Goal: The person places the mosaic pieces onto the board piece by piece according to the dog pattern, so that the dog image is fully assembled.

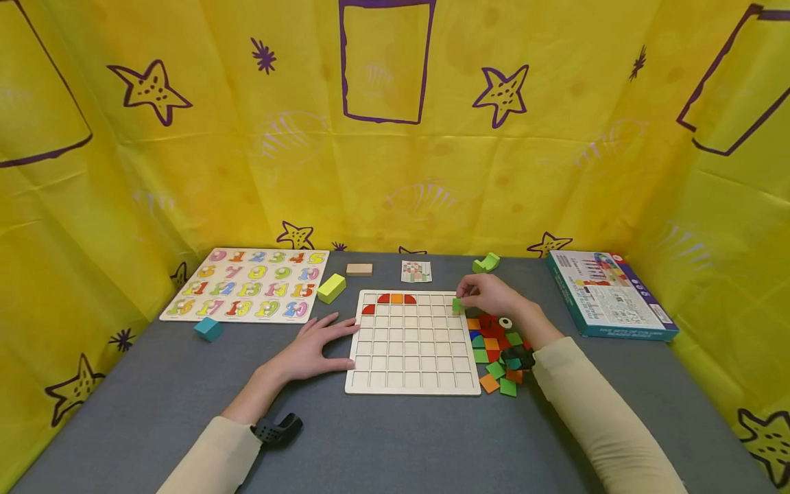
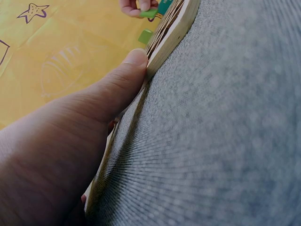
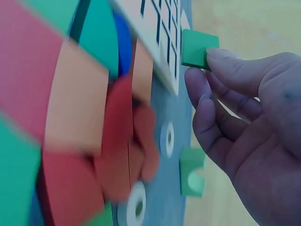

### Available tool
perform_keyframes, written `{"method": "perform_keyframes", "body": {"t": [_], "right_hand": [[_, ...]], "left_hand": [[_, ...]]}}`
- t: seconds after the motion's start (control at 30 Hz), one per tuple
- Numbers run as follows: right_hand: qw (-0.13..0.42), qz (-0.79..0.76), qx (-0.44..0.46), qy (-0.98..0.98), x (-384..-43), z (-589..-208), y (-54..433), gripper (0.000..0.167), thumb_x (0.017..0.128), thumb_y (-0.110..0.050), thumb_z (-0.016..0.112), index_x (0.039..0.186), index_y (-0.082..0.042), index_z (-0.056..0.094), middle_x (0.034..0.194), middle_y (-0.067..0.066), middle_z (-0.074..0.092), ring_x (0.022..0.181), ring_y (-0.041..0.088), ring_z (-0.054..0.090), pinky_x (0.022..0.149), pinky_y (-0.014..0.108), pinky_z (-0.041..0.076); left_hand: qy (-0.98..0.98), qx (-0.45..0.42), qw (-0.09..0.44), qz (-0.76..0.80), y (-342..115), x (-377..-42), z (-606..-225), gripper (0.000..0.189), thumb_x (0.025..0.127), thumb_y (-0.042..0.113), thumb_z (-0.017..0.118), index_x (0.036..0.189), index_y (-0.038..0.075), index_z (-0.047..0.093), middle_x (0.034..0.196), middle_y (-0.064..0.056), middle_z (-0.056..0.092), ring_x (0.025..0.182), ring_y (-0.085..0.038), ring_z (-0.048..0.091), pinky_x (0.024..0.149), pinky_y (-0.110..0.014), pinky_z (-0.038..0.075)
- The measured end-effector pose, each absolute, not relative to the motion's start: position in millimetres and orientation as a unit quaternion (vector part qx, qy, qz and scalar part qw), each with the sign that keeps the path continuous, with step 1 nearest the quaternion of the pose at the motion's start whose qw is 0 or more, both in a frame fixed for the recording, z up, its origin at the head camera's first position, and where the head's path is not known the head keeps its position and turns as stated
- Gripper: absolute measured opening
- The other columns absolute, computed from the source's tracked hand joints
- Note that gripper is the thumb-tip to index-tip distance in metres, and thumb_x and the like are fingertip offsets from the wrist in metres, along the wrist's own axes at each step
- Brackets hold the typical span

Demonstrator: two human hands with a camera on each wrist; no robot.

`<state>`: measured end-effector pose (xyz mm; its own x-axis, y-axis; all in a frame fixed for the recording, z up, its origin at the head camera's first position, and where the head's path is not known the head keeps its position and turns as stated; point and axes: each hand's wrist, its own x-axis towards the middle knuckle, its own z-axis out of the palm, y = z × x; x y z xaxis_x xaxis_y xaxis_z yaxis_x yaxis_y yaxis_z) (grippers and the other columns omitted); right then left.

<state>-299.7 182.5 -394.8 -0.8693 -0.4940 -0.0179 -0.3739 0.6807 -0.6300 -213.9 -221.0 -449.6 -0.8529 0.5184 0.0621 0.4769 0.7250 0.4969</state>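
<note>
A wooden grid board (image 1: 412,348) lies on the grey table, with red rounded pieces and an orange square tile (image 1: 397,299) in its upper left cells. Against the board's left edge rests my left hand (image 1: 313,348), fingers spread and thumb touching the rim, as the left wrist view also shows. My right hand (image 1: 494,293) pinches a green square tile (image 3: 200,48) between thumb and fingers, over the board's top right corner. Just below that hand, a pile of loose coloured tiles (image 1: 492,343) lies along the board's right side; some are hidden by the right wrist.
A number puzzle board (image 1: 247,285) lies at the left, near a teal block (image 1: 208,329). Behind the grid board are a yellow-green block (image 1: 332,288), a wooden block (image 1: 359,269), a patterned card (image 1: 416,272) and a green curved block (image 1: 486,263). A box (image 1: 607,295) sits far right.
</note>
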Motion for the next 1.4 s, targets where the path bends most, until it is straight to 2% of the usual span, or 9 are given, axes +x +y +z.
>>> {"method": "perform_keyframes", "body": {"t": [0.43,0.67,1.13,1.4], "right_hand": [[0.111,-0.333,-0.297,0.888,-298,-393,105,0.004,0.097,-0.008,0.069,0.100,-0.006,0.068,0.095,0.001,0.065,0.085,0.020,0.058,0.078,0.035,0.050],[0.112,-0.347,-0.348,0.864,-297,-394,65,0.004,0.096,-0.004,0.067,0.099,-0.003,0.069,0.089,0.000,0.064,0.081,0.018,0.057,0.072,0.029,0.048],[0.112,-0.341,-0.296,0.885,-297,-412,21,0.003,0.095,-0.009,0.072,0.097,-0.008,0.070,0.085,-0.003,0.064,0.074,0.013,0.055,0.069,0.026,0.046],[0.106,-0.303,-0.309,0.896,-293,-413,10,0.003,0.094,-0.010,0.072,0.096,-0.007,0.071,0.082,-0.003,0.065,0.074,0.011,0.057,0.070,0.025,0.048]], "left_hand": [[0.926,0.271,0.052,0.259,-223,-214,-450,0.077,0.086,0.059,0.073,0.149,0.020,0.053,0.157,0.001,0.042,0.150,-0.039,0.019,0.116,-0.065,0.005],[0.925,0.270,0.058,0.262,-221,-215,-450,0.077,0.087,0.061,0.071,0.150,0.021,0.053,0.157,0.002,0.042,0.151,-0.038,0.018,0.116,-0.065,0.003],[0.921,0.289,0.057,0.253,-222,-215,-450,0.080,0.088,0.063,0.067,0.153,0.021,0.048,0.158,0.001,0.040,0.151,-0.038,0.017,0.115,-0.067,0.002],[0.923,0.284,0.058,0.251,-223,-215,-451,0.079,0.088,0.063,0.068,0.153,0.021,0.049,0.158,0.002,0.040,0.151,-0.038,0.017,0.115,-0.067,0.003]]}}
